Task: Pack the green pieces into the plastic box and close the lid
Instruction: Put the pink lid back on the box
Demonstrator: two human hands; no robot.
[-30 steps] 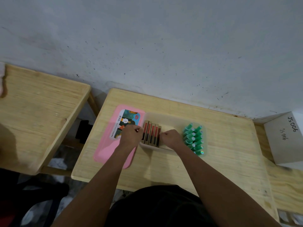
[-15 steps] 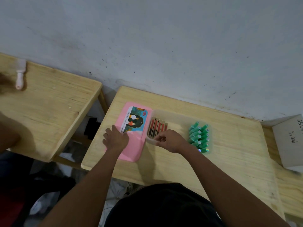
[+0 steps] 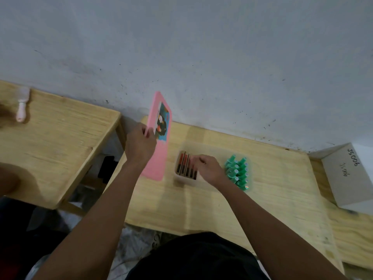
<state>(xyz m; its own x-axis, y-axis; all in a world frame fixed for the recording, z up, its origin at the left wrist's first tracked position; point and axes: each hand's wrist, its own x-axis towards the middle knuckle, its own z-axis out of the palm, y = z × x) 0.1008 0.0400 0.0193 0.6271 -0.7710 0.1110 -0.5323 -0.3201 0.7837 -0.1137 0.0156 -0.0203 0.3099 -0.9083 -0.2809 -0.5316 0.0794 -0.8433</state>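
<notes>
One pink lid (image 3: 159,136) gripped by left hand (image 3: 140,146) | right hand (image 3: 207,168) loosely curled in box (image 3: 188,181)

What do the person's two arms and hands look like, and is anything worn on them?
Both forearms are bare to the frame's lower edge: no sleeves, gloves, watch or bracelets show. The left hand and right hand are bare too; the picture is too blurred to rule out a ring. A dark garment covers the torso.

Two pale wooden tables against a scuffed grey-white wall

The light pine table (image 3: 272,199) stands beside a second wooden table (image 3: 60,148) at left, a dark gap between them; the speckled plaster wall (image 3: 201,57) shows black flecks near its base.
</notes>
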